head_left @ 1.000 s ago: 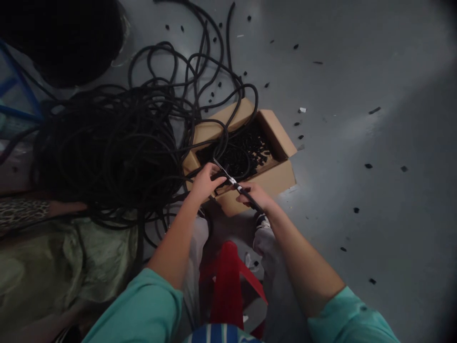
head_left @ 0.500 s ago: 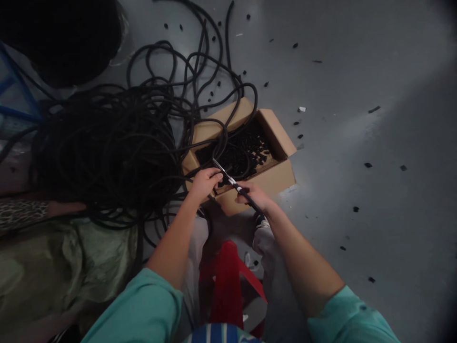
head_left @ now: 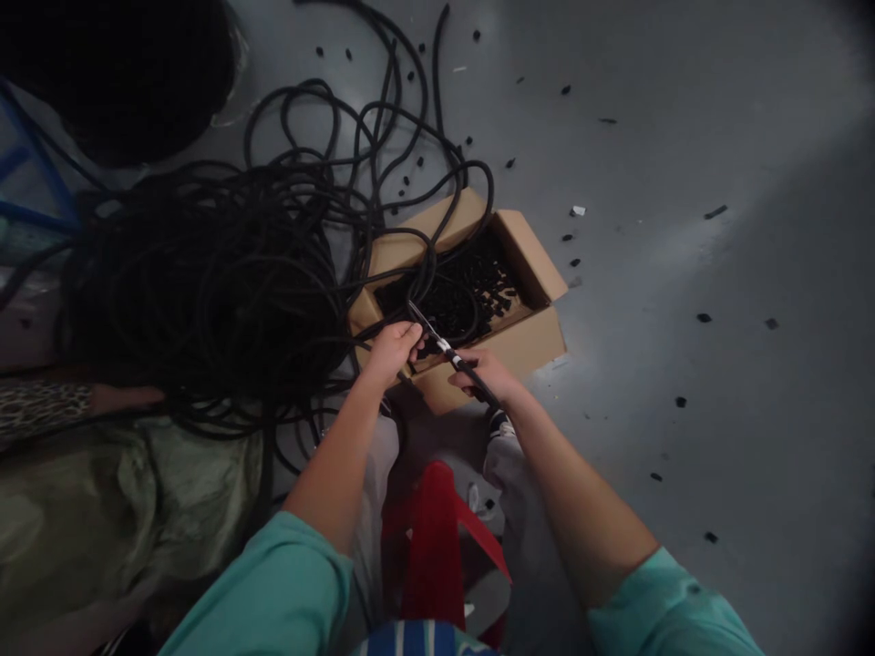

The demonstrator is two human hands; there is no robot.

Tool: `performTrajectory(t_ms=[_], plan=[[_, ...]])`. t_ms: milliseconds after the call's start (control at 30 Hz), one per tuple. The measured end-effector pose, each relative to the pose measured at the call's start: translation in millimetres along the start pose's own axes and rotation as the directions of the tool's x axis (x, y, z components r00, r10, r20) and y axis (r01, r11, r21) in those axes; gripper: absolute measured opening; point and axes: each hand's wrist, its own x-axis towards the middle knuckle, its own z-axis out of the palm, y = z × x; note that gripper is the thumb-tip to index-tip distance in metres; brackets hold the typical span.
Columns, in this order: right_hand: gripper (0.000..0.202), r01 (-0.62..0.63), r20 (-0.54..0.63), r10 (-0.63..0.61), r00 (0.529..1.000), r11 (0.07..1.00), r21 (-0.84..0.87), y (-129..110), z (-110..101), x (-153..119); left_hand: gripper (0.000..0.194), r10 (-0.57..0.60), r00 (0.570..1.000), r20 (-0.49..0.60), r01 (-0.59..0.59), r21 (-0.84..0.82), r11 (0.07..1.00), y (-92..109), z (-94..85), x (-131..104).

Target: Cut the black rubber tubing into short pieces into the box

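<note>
My left hand [head_left: 396,351] is closed, thumb against the fingers, on a black cable [head_left: 352,343] that reaches it from the left; the gripped part is mostly hidden. In my right hand [head_left: 484,375] is a slim cutting tool [head_left: 447,350] with a pointed silver blade, white bands and a black handle lying along the palm. Its blade points up and left, just past my left fingertips. Both hands are over the near edge of an open cardboard box [head_left: 526,342], which holds many short black pieces [head_left: 478,282].
A large tangle of black cable [head_left: 205,282] lies left of the box, with loops crossing into it. Black scraps [head_left: 704,318] dot the grey floor. Between my legs is a red object [head_left: 434,538]. At the left are another person's forearm [head_left: 127,398] and a blue frame [head_left: 41,164].
My left fingers and thumb have shifted slightly and curled closer together. The tool in my right hand has moved very little, and the box and cables look the same.
</note>
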Motion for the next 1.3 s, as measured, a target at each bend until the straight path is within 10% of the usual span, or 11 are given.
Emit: performTrajectory(t_ms=[167, 800, 1300], plan=[[0.053, 0.04, 0.108, -0.051, 0.993, 0.993, 0.109, -2.0, -1.6, 2.0, 0.029, -0.117, 0.992, 0.047, 0.124, -0.189, 0.974, 11.2, 8.2, -5.7], [0.056, 0.012, -0.065, -0.002, 0.998, 0.988, 0.155, 3.5, -4.6, 4.4, 0.014, -0.155, 0.984, 0.083, 0.176, -0.468, 0.866, 9.5, 3.5, -1.9], [0.067, 0.049, 0.083, -0.045, 0.996, 0.998, -0.045, 2.4, -6.5, 6.2, 0.026, -0.147, 0.986, -0.083, 0.118, -0.287, 0.951, 8.3, 1.5, -3.7]])
